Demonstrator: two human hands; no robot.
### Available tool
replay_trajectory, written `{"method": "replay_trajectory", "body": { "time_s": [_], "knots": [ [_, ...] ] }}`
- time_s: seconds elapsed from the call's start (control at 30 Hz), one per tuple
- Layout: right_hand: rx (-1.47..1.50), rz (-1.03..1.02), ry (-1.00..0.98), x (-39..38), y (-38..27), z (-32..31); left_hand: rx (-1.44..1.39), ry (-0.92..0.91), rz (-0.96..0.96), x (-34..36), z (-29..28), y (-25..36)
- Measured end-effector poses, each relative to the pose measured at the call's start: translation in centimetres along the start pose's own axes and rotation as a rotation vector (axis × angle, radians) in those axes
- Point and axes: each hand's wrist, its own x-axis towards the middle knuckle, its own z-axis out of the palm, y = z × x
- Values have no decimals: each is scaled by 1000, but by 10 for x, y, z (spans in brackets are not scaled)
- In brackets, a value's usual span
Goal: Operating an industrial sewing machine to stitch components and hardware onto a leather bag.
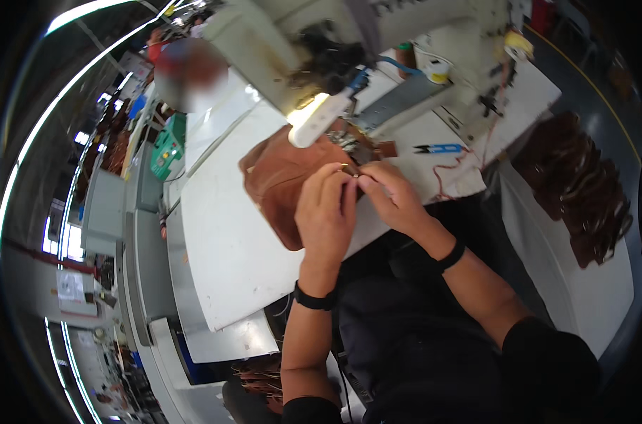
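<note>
A brown leather-like piece [286,177], soft and folded like part of a bag, lies on the white table under the sewing machine's head. My left hand [326,212] rests over its right side, fingers bent and closed at the tips. My right hand [397,199] meets it there, thumb and forefinger pinched. Between both sets of fingertips is a small dark piece with a gold-coloured metal bit [349,169]; its exact kind is too small to tell. The machine's needle area [346,140] sits just beyond my fingers, partly hidden by a lit white lamp [317,124].
Blue thread snips [437,149] lie to the right near a reddish cord. The sewing machine [257,42] fills the far side, with a thread spool [436,71] by it. Brown pieces [575,191] are heaped at right. A green box [169,148] and another person are farther left.
</note>
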Motion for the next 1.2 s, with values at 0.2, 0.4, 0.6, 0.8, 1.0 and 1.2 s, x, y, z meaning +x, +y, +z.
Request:
{"method": "replay_trajectory", "body": {
  "time_s": [0.2, 0.4, 0.6, 0.8, 1.0, 1.2],
  "knots": [
    [192, 135, -4, -6, 6, 9, 74, -42, -29, -3, 6, -8],
    [597, 457, -2, -8, -6, 8, 76, -36, -80, -10, 12, 2],
    [1003, 666, -59, -1, -17, 0, -109, 48, -251, -22, 20, 4],
    [985, 701, 14, -1, -13, 3, -24, 33, -264, -17, 22, 10],
    [1065, 735, 34, 3, -22, 1, -122, 137, -331, -19, 28, 10],
    [898, 732, 62, 6, -21, 2, -168, 135, -352, -16, 30, 9]
  ]
}}
